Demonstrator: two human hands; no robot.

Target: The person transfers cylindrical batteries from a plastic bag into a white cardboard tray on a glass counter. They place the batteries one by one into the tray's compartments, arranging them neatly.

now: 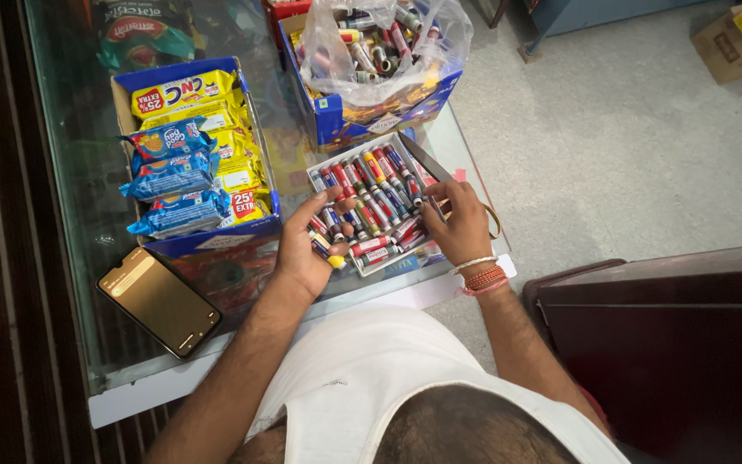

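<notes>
A glass surface (88, 283) stands over grey floor (611, 146); both hands, left hand (307, 245) and right hand (459, 225), fingers curled on small tubes (371, 185), sit in the white tray (324, 163) beside the biscuit box (130, 82)

- a flat white box (324, 163) lies on the glass counter, tilted a bit, open on top.
- lots of small tubes (377, 191) fill it, red, blue, green and orange, lying side by side in rows.
- some tubes near the front lie crooked, and one has a yellow cap (337, 261).
</notes>
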